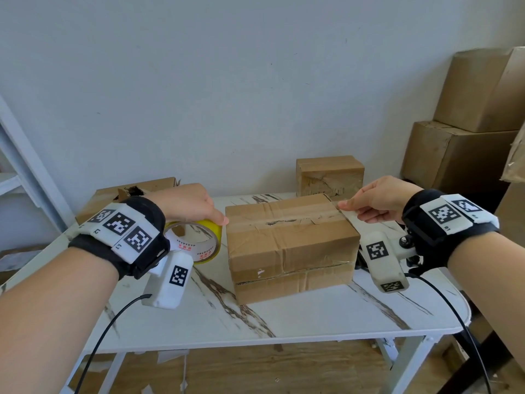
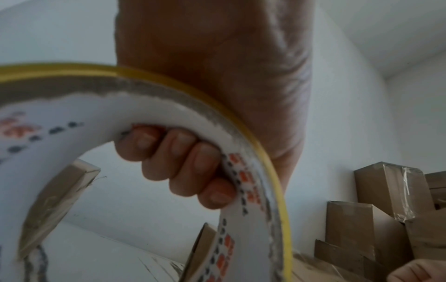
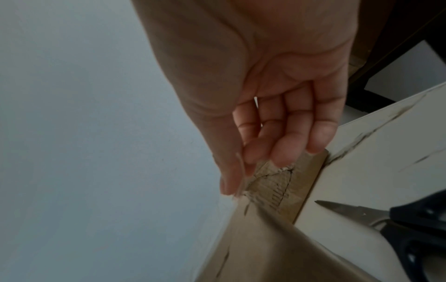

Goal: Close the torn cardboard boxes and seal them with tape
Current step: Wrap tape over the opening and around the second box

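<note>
A closed brown cardboard box [image 1: 289, 245] with a torn seam on top sits mid-table. My left hand [image 1: 211, 218] grips a yellow-edged tape roll [image 1: 199, 240] against the box's left top edge. In the left wrist view its fingers [image 2: 183, 164] curl through the roll's [image 2: 169, 106] white core. My right hand [image 1: 350, 209] is at the box's right top edge, where thumb and forefinger pinch the clear tape end [image 3: 241, 177]. A strip of clear tape [image 1: 287, 216] runs across the box top between the two hands.
Scissors [image 3: 362, 211] lie on the white marble table [image 1: 284, 317] below my right hand. A small taped box [image 1: 329, 174] stands at the back, a torn box [image 1: 136, 191] behind my left hand, and stacked large boxes [image 1: 460, 155] at the right.
</note>
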